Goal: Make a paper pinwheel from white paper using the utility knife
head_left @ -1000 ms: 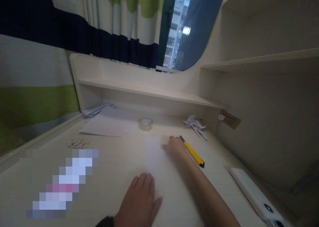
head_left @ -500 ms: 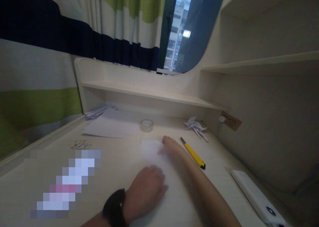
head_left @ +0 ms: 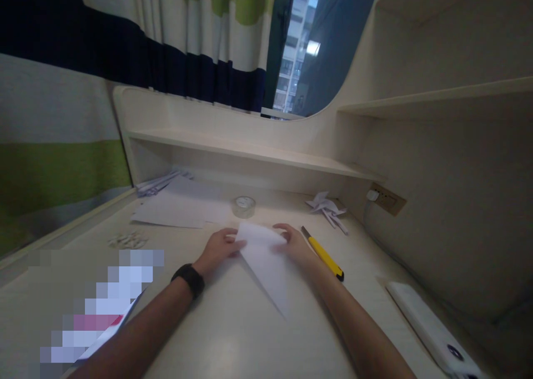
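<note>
A white sheet of paper [head_left: 264,262], shaped like a triangle with its point toward me, is between my hands over the desk. My left hand [head_left: 220,248], with a black band on the wrist, pinches its upper left edge between thumb and fingers. At the upper right corner, my right hand [head_left: 293,243] grips the paper, its fingers bent around the edge. Just right of that hand lies a yellow utility knife [head_left: 325,254]. Beyond the paper sits a roll of clear tape [head_left: 244,206].
White paper sheets [head_left: 175,204] and rolled paper sticks [head_left: 160,183] lie at the back left, with a small pile of bits [head_left: 128,240] nearer. A paper pinwheel [head_left: 327,207] rests back right. A white device [head_left: 428,326] lies at the right, below a wall socket [head_left: 387,198].
My left hand has moved left and away from me to the paper's left edge. The paper, flat and square-looking before, now appears as a lifted triangle held by both hands.
</note>
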Motion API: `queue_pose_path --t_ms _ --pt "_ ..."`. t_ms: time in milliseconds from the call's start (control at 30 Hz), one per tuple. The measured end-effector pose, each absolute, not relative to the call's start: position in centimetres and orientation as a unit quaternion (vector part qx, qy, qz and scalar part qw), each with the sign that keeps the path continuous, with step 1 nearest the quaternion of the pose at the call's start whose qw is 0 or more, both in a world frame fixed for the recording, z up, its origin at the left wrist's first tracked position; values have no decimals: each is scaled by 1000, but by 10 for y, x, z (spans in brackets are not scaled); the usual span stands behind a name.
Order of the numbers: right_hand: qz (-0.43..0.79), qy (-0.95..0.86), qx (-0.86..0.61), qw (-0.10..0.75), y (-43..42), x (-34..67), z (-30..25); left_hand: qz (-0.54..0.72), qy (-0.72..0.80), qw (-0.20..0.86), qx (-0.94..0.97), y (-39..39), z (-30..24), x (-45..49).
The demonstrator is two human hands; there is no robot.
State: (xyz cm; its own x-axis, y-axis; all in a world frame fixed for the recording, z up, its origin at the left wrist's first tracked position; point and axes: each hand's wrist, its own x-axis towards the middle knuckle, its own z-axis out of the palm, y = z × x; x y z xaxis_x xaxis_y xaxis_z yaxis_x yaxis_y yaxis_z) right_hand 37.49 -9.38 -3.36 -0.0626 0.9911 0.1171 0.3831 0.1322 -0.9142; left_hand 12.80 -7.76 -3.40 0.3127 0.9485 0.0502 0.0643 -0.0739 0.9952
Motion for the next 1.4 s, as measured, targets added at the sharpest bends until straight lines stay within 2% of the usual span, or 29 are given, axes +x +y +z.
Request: queue_pose_path --t_ms 167,367,533,800,933,1100,1400 --pt "426 -569 -504 490 -97 372 -35 389 397 591 584 -83 -29 126" --pt "491 -507 -466 534 -113 370 -40 369 410 571 608 -79 -30 133" --pt "554 -496 -457 488 -120 376 -41 376 389 570 619 -73 -33 137" --pt "538 -512 -464 483 -122 375 -46 284 359 566 686 -68 -35 128" --pt "538 -515 -461 483 -124 375 -46 276 357 559 696 -69 -37 127" --pt "595 -520 -437 430 -126 384 -46 289 362 543 700 -68 -37 126" --pt "619 -493 -422 443 -128 385 -41 283 332 562 703 -71 -34 123"
